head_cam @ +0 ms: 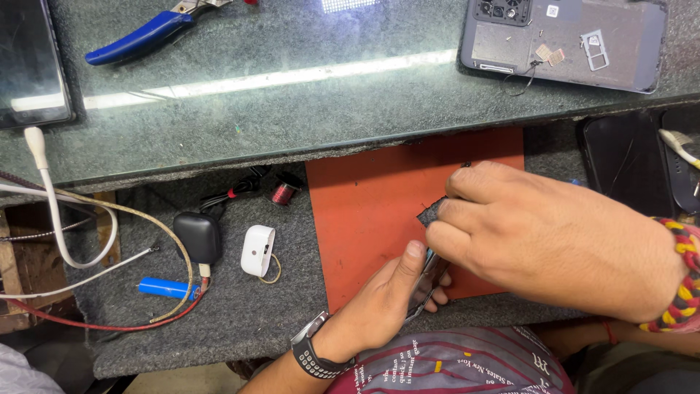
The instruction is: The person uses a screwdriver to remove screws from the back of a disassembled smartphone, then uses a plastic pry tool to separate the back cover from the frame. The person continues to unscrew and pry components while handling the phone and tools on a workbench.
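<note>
i see my left hand (394, 288) clamped around a phone (425, 281) over the orange mat (364, 211), my right hand (539, 237) pinching a dark flap (430, 212) off it; peeling seems underway, wanting slow, even pull.

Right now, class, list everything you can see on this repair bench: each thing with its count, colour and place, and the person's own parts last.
Pliers: one, blue-handled, glass shelf top left.
Opened phone: one, grey, back cover off, shelf top right.
Dark tablet: one, black, shelf far left.
Work mat: one, orange, lower bench centre.
Black charger: one, left of mat.
White adapter: one, beside charger.
Blue cylinder cell: one, lower left.
White cable: one, far left.
Small phone part: one, dark, over the mat.
Left hand: holds the part, wristwatch on.
Right hand: pinches at its top, beaded wristband.
</note>
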